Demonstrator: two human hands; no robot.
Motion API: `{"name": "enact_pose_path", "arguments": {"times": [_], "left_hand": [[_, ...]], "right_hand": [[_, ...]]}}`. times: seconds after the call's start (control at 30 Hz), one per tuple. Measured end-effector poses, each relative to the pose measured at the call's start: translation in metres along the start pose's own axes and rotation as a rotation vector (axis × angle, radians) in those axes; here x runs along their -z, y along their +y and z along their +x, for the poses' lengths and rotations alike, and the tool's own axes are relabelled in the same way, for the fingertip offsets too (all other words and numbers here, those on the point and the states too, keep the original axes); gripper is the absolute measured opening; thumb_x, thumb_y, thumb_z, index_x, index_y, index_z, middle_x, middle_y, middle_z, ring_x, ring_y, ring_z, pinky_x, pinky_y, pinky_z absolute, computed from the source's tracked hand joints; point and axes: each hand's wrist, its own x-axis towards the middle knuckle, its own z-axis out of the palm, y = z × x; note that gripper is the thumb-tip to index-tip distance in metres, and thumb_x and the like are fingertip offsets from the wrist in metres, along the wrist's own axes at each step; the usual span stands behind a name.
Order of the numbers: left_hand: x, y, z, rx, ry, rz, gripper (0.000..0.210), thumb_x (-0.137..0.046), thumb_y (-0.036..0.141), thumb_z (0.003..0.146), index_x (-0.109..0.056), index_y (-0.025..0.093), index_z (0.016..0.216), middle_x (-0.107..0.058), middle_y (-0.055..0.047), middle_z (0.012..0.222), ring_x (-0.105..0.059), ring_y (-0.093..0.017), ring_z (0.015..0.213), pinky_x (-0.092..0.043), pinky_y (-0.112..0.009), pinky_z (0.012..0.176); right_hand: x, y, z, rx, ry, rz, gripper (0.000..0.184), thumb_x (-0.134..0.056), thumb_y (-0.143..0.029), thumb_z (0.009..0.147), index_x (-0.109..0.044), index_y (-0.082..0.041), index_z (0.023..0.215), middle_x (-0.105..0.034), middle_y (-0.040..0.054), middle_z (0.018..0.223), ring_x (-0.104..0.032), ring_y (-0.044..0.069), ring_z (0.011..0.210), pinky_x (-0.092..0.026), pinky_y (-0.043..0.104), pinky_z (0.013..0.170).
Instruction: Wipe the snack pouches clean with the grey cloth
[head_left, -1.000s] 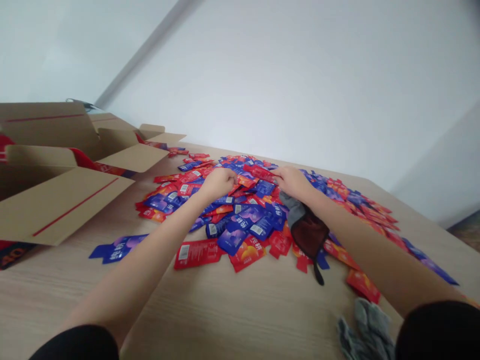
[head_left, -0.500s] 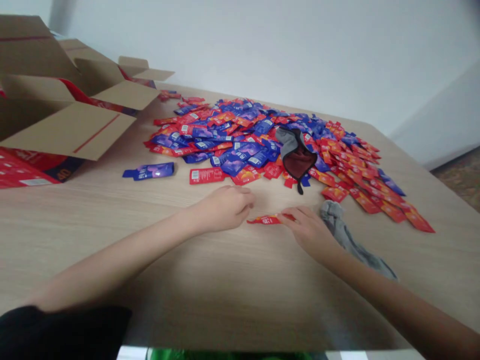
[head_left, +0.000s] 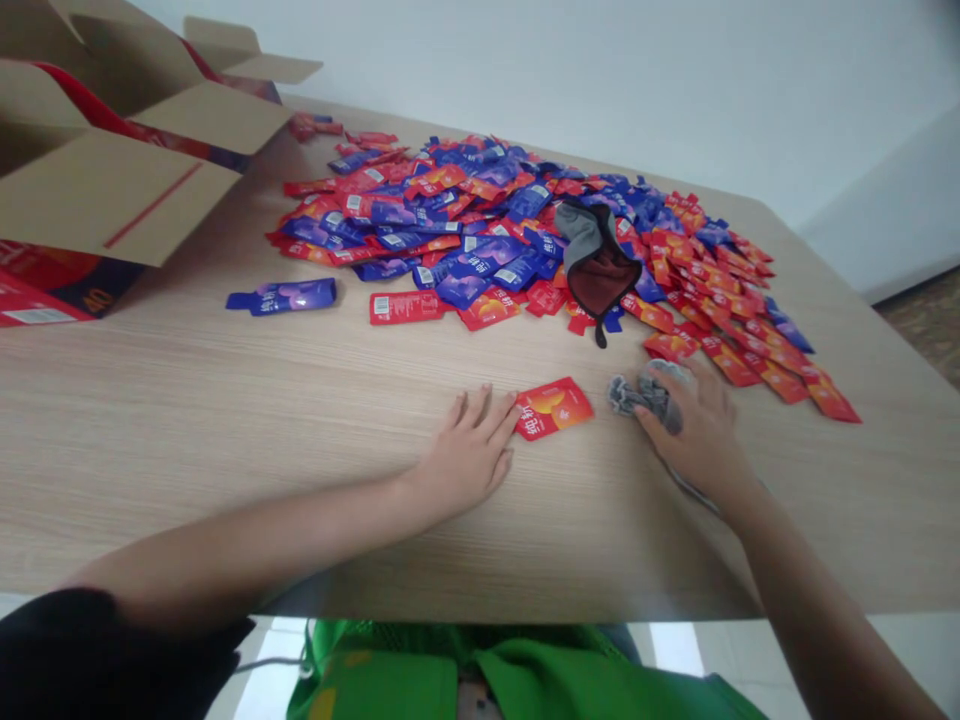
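Pale wood-grain tabletop [head_left: 187, 420] is running from a plain white wall [head_left: 637, 90] to a straight near edge, where a green garment [head_left: 375, 680] is showing below. Open wood is stretching left of the person's hands and between them and the heap of glossy pouches [head_left: 480, 230], red, orange and blue, that is sprawling across the far half. Near the middle, one flat red pouch [head_left: 556, 408] is lying on the wood, its orange fruit print facing up. The left hand [head_left: 469, 450] is resting open, palm down — its fingertips are touching the pouch's left edge. The right hand [head_left: 701, 430] is gripping a soft, crumpled gray cloth [head_left: 660, 395] just to the pouch's right. Beyond, a gray-and-maroon fabric piece [head_left: 600, 270] with dark trim is draping over the heap. Stiff cardboard boxes [head_left: 180, 190] are spreading their flaps at far left — a lone blue pouch [head_left: 283, 297] is lying between them and the red pouch.
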Motion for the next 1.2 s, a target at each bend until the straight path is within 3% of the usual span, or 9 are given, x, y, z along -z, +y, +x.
{"name": "enact_pose_path", "arguments": {"times": [0.17,0.3,0.47,0.6,0.7,0.8,0.97,1.1,1.2], "left_hand": [[0.009,0.021,-0.003,0.006,-0.02,0.056,0.056,-0.039,0.035,0.097,-0.038,0.012,0.149,-0.031,-0.011,0.159,-0.03,-0.036,0.144,-0.032,-0.052,0.113],[0.008,0.029,-0.008,0.045,-0.075,0.026,0.058,-0.039,0.038,0.098,-0.037,0.012,0.15,-0.037,-0.014,0.155,-0.036,-0.037,0.141,-0.037,-0.054,0.11],[0.009,0.027,-0.008,0.041,-0.101,0.0,0.063,-0.041,0.047,0.097,-0.036,0.014,0.15,-0.034,-0.014,0.157,-0.032,-0.038,0.142,-0.036,-0.056,0.11],[0.013,0.026,-0.007,0.042,-0.104,-0.012,0.063,-0.045,0.05,0.096,-0.039,0.018,0.149,-0.038,-0.015,0.154,-0.035,-0.039,0.141,-0.036,-0.055,0.109],[0.016,0.024,-0.006,0.038,-0.116,-0.033,0.06,-0.048,0.051,0.094,-0.046,0.019,0.144,-0.047,-0.017,0.147,-0.039,-0.039,0.138,-0.036,-0.055,0.109],[0.017,0.021,-0.005,0.018,-0.117,-0.044,0.06,-0.05,0.051,0.093,-0.046,0.02,0.143,-0.049,-0.018,0.145,-0.038,-0.04,0.138,-0.037,-0.055,0.107],[0.022,0.019,-0.002,0.001,-0.152,-0.071,0.058,-0.051,0.045,0.094,-0.041,0.025,0.147,-0.036,-0.016,0.155,-0.038,-0.04,0.138,-0.04,-0.053,0.104],[0.028,0.02,0.001,0.014,-0.188,-0.091,0.054,-0.049,0.038,0.095,-0.043,0.021,0.146,-0.035,-0.015,0.156,-0.037,-0.04,0.139,-0.041,-0.052,0.104],[0.029,0.019,0.003,0.038,-0.161,-0.1,0.06,-0.051,0.039,0.093,-0.04,0.015,0.147,-0.035,-0.017,0.156,-0.036,-0.041,0.139,-0.04,-0.054,0.106]], "right_hand": [[-0.033,0.028,-0.002,0.025,-0.098,0.022,0.048,-0.044,-0.048,0.093,-0.054,-0.024,0.133,-0.053,0.0131,0.136,-0.049,0.035,0.125,-0.04,0.057,0.101],[-0.029,0.025,0.015,0.034,-0.087,0.153,0.047,-0.047,-0.042,0.092,-0.055,-0.018,0.132,-0.058,0.0157,0.126,-0.053,0.031,0.12,-0.041,0.052,0.102],[0.001,-0.04,0.03,0.023,0.143,0.36,0.046,-0.05,-0.034,0.093,-0.048,-0.023,0.137,-0.057,0.0115,0.126,-0.055,0.026,0.115,-0.046,0.047,0.098],[0.003,-0.112,0.024,0.275,0.038,0.401,0.033,-0.045,-0.025,0.095,-0.062,-0.026,0.124,-0.057,0.009,0.121,-0.059,0.021,0.1,-0.051,0.037,0.087],[-0.015,-0.138,0.016,0.433,-0.107,0.258,0.035,-0.046,-0.02,0.094,-0.066,-0.027,0.122,-0.061,0.0085,0.122,-0.057,0.024,0.099,-0.051,0.039,0.083],[-0.029,-0.133,0.01,0.423,-0.123,0.164,0.037,-0.048,-0.022,0.093,-0.065,-0.027,0.126,-0.06,0.0097,0.126,-0.053,0.027,0.1,-0.049,0.045,0.085],[-0.031,-0.09,0.011,0.247,-0.055,0.1,0.037,-0.046,-0.023,0.093,-0.067,-0.026,0.123,-0.055,0.0115,0.128,-0.052,0.029,0.105,-0.045,0.05,0.088],[-0.03,-0.063,0.017,0.184,-0.047,0.132,0.036,-0.045,-0.027,0.094,-0.068,-0.024,0.121,-0.056,0.0132,0.122,-0.053,0.03,0.107,-0.044,0.051,0.09],[-0.031,-0.061,0.016,0.153,-0.058,0.163,0.038,-0.044,-0.026,0.094,-0.067,-0.021,0.123,-0.054,0.0148,0.121,-0.051,0.031,0.108,-0.043,0.051,0.091]]}}
